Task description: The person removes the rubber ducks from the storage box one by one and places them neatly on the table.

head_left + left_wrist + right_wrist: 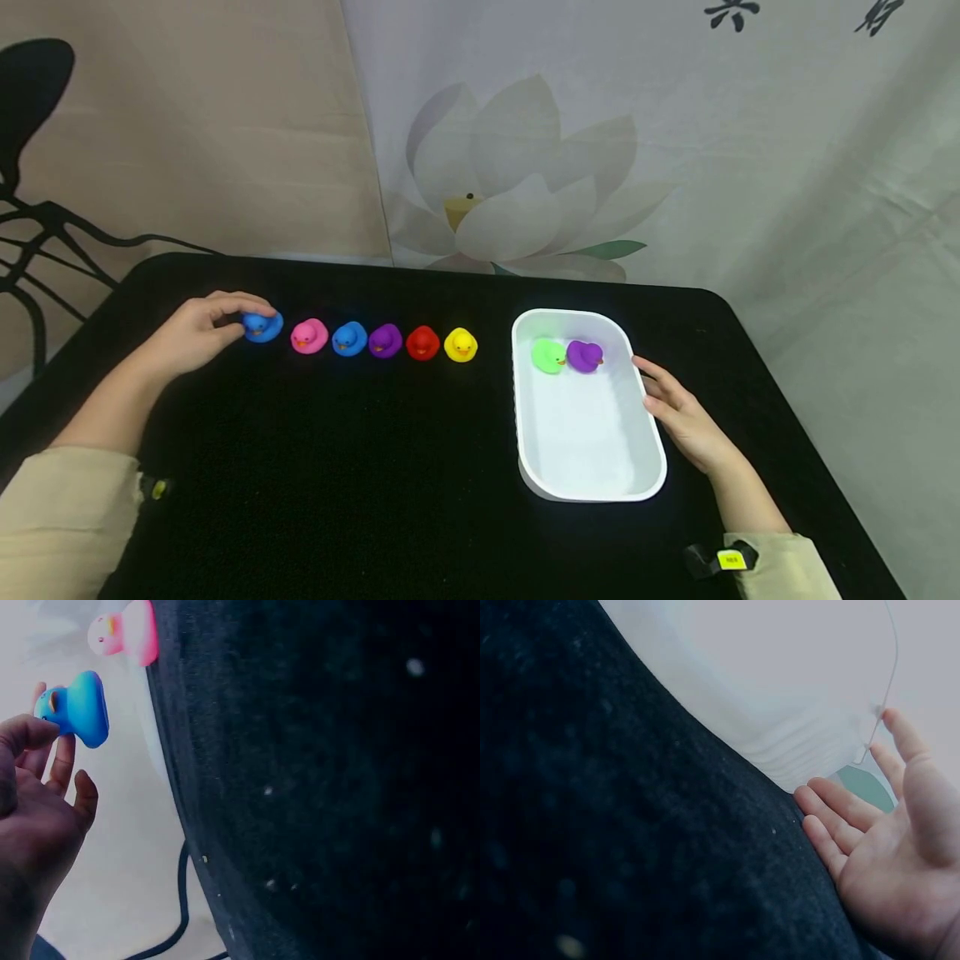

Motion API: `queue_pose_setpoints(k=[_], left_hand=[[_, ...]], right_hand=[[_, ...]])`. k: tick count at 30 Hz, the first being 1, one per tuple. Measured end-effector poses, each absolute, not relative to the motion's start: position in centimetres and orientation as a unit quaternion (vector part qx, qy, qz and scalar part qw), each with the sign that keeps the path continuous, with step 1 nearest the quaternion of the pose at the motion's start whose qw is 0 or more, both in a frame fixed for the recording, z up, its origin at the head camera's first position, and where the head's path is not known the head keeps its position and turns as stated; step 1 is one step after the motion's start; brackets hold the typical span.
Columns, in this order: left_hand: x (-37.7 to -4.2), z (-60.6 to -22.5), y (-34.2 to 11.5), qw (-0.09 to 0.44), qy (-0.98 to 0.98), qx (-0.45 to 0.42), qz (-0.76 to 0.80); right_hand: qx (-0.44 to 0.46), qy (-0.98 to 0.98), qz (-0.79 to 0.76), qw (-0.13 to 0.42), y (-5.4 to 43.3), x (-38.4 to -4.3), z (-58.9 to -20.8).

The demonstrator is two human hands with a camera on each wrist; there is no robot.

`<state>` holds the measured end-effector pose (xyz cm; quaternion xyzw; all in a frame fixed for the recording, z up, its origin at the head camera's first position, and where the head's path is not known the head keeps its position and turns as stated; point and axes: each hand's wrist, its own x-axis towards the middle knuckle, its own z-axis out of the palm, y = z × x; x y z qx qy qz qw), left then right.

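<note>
At the left end of a row of rubber ducks, my left hand (198, 333) pinches a blue rubber duck (262, 327) between thumb and fingers. The left wrist view shows this blue duck (81, 709) with its base facing the table side and the pink duck (133, 634) beyond it. My right hand (686, 421) rests against the right side of a white tray (592, 450), fingers extended, fingertips at the rim and outer wall (780, 750). Inside the tray's far part sit a green duck (549, 356) and a purple duck (584, 357), side by side.
Rightward from the held duck, the row has a pink duck (309, 336), another blue duck (349, 339), a purple one (386, 341), a red one (423, 342) and a yellow one (461, 344). All stand on a black-covered table (337, 467). Behind it hangs a curtain (735, 167); a black chair (45, 225) stands left.
</note>
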<state>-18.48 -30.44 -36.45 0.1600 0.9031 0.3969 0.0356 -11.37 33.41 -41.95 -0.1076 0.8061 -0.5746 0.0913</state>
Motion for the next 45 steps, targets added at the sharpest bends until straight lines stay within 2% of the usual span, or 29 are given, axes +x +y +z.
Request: queue_pose_setpoints(k=[24, 45], left_hand=[[-19.5, -37.5, -31.2, 0.097, 0.9, 0.159, 0.395], [-19.8, -38.4, -31.1, 0.117, 0.899, 0.162, 0.39]], right_hand=[[-0.108, 0.805, -0.576, 0.091, 33.4, -11.4, -42.0], [-0.112, 0.803, -0.578, 0.093, 33.4, -11.5, -42.0]])
